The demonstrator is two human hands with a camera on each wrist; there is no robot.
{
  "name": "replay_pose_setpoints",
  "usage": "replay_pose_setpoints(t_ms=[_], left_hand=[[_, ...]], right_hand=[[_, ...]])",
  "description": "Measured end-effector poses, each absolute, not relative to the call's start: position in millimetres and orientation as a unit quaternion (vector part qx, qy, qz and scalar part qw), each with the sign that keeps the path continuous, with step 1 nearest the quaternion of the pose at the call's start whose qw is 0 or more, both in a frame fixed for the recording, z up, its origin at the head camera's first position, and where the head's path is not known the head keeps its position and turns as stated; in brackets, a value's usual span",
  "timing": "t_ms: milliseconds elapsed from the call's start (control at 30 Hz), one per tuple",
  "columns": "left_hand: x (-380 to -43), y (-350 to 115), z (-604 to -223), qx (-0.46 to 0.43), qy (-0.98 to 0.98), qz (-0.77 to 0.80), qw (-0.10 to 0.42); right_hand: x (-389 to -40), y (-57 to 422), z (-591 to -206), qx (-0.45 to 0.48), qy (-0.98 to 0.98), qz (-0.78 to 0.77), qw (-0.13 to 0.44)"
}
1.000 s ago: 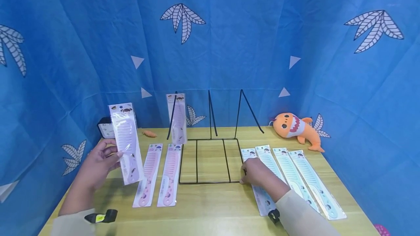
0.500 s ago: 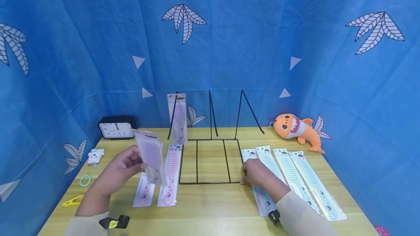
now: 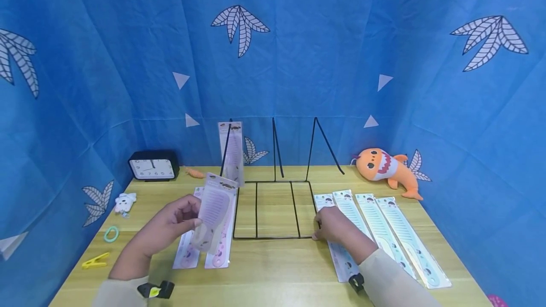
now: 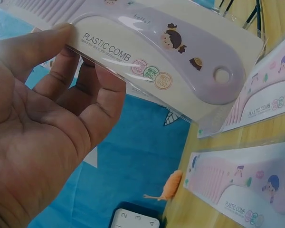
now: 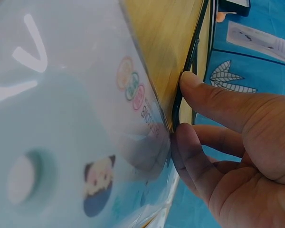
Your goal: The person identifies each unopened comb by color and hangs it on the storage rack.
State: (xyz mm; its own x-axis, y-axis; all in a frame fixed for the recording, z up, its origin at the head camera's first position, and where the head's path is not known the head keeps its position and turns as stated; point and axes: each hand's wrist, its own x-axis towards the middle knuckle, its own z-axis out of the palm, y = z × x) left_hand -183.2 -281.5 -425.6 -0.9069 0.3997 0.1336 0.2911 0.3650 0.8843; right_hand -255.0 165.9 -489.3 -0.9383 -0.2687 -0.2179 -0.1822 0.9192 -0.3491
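My left hand (image 3: 172, 221) pinches a purple comb in a clear plastic package (image 4: 147, 52) by its left edge, thumb in front and fingers behind. It is held up tilted over two packaged pink combs (image 3: 186, 250) on the table. My right hand (image 3: 334, 224) grips the front right corner of a black wire display rack (image 3: 273, 238) between thumb and fingers. Another packaged purple comb (image 3: 232, 155) hangs upright on the rack's left hook. The middle and right hooks bear nothing. Beside my right hand lies a packaged green comb (image 5: 61, 123), partly covered by the forearm in the head view.
Several packaged green combs (image 3: 411, 240) lie in a row at the right. An orange plush shark (image 3: 386, 169) sits at the back right. Along the left stand a black clock (image 3: 153, 166), a white bear trinket (image 3: 125, 202), a green ring (image 3: 111, 234) and a yellow clip (image 3: 95, 260).
My left hand has carried the purple comb rightward from beside the clock towards the rack, turning and tilting it on the way. The right hand stays at the rack's corner.
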Motion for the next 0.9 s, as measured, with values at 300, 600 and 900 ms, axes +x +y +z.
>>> replay_pose_setpoints(t_ms=[300,600,900], left_hand=[[-186.4,-284.5,-430.2,0.179,0.836,0.515,0.059],[-190.4,-281.8,-435.9,0.139,0.835,0.531,0.05],[-200.2,-271.3,-439.3,0.061,0.845,0.531,0.023]], right_hand=[[-254.3,167.0,-488.6,-0.117,0.971,-0.166,0.128],[-254.7,167.2,-489.8,-0.115,0.97,-0.168,0.131],[-254.0,166.7,-488.3,-0.119,0.97,-0.168,0.128]])
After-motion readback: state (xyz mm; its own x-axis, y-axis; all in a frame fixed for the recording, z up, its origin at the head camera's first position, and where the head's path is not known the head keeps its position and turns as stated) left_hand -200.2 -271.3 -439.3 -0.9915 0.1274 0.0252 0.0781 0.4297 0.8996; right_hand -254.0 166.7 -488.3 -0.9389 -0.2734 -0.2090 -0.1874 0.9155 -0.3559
